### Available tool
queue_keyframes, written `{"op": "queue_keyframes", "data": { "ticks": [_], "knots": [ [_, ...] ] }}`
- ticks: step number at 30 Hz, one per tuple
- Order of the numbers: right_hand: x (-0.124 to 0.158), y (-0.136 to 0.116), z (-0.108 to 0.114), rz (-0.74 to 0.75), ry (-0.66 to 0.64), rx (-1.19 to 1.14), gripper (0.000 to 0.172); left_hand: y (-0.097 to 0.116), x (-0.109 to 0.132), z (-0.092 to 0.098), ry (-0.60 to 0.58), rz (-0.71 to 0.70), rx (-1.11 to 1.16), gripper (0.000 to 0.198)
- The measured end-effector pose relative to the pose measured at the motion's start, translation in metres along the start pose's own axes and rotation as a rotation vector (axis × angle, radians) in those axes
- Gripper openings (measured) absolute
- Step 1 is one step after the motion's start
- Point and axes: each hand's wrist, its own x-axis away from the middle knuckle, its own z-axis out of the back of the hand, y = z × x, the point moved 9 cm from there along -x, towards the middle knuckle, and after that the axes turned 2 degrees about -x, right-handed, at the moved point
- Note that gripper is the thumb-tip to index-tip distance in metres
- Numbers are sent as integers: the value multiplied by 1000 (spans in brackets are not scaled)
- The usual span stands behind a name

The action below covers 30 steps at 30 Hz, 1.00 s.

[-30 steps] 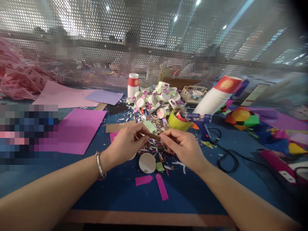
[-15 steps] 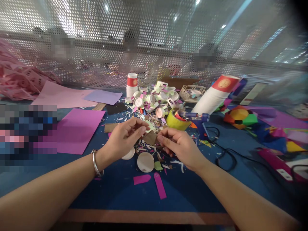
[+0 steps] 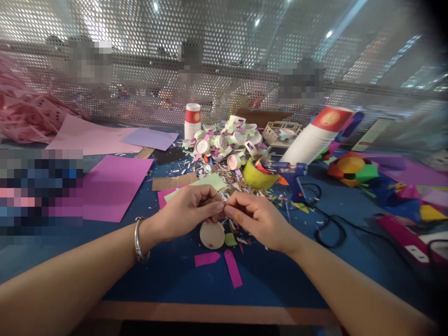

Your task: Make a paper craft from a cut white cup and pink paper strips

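My left hand (image 3: pixel 199 205) and my right hand (image 3: pixel 257 218) meet over the middle of the table, thumbs and fingertips pinched together. Between them is a small piece of brown cardboard, nearly all of it hidden by the fingers. Just below the left fingertips lies a pale round disc (image 3: pixel 212 235). Two magenta paper strips, one pointed (image 3: pixel 206 259) and one rounded (image 3: pixel 233 268), lie closer to the table's front edge. Behind the left hand are a light green paper strip (image 3: pixel 215 181) and a flat brown cardboard strip (image 3: pixel 175 181).
A blue glue gun (image 3: pixel 292 177) rests by a yellow-green bowl (image 3: pixel 259 176), its black cable curling right. Behind are a heap of small paper-trimmed cups (image 3: pixel 224 142) and a leaning stack of paper cups (image 3: pixel 308 133). Magenta paper (image 3: pixel 115 186) lies left; a perforated screen (image 3: pixel 224 79) stands behind.
My hands have come together, fingertips now touching. The brown cardboard that showed between them is mostly covered by fingers. The left hand has moved slightly down and right, uncovering the green strip.
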Motion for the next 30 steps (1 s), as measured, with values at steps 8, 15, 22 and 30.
{"op": "queue_keyframes", "data": {
  "ticks": [8, 15, 22, 30],
  "knots": [
    [8, -26, -2, 155, 27, 50, 19, -2, 9, -14, -40, 115, 134, 26],
    [17, -46, 7, 315, 199, 192, 16, -16, 14, -28, 29, 291, 592, 25],
    [17, -44, 3, 361, 195, 225, 13, -10, 19, -18, -75, 230, 465, 18],
    [13, -31, 1, 240, 72, 115, 11, -8, 19, -15, -76, 191, 404, 22]
  ]
}}
